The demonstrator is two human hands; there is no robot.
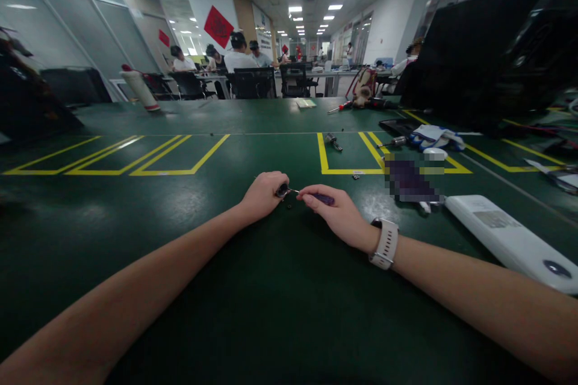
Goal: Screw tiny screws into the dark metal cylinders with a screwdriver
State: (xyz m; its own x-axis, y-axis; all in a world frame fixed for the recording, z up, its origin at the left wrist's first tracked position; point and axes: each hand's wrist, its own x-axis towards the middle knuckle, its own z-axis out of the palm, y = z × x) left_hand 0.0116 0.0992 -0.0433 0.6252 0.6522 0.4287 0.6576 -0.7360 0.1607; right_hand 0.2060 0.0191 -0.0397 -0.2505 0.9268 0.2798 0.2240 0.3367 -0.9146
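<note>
Stretching over the near part of the green table [289,313], two bare forearms [149,280] lead to the hands, the right wrist wearing a watch with a pale strap [385,245]. Beyond the right forearm lies a long white device [501,234]. The right hand [338,216] pinches a purple-handled screwdriver [324,198] between thumb and fingers, its thin shaft pointing left. Facing it, the left hand [263,197] has its fingers curled closed on a small dark cylinder [282,190]; the part sits at the thumb-and-forefinger end of the grip, its round end showing toward the shaft. Whether the tip touches it, I cannot tell. Just below the cylinder, a tiny dark piece [289,206] rests apart from the fingers. Farther on, a small metal part [334,142] lies within yellow tape lines [323,156], with blue-and-white gloves [436,137] to its right. Near the far edge are a red-handled screwdriver [341,107] and a pale pad [306,103]; past them, people [241,57] sit by dark chairs [255,82]
</note>
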